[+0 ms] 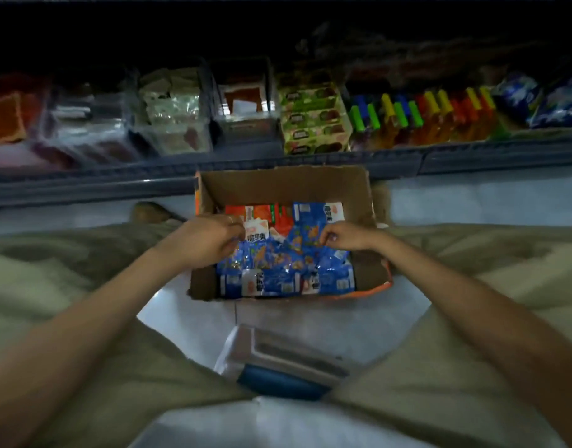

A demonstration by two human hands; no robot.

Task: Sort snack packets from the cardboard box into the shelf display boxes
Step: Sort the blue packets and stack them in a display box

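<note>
An open cardboard box (278, 185) sits on the floor between my knees, in front of the bottom shelf. Inside lie several blue snack packets (288, 270) toward me and orange packets (262, 215) at the far side. My left hand (207, 240) reaches into the box's left part and pinches the top of a blue packet (255, 237) with curled fingers. My right hand (346, 236) reaches in from the right and pinches another blue packet (305, 240). Clear display boxes (171, 124) stand on the shelf behind the carton.
The shelf holds a green-and-yellow carton of snacks (313, 121), coloured stick packs (423, 114) and blue bags (537, 101) to the right. A grey and blue object (284, 363) lies on the white floor near me. My legs flank the carton.
</note>
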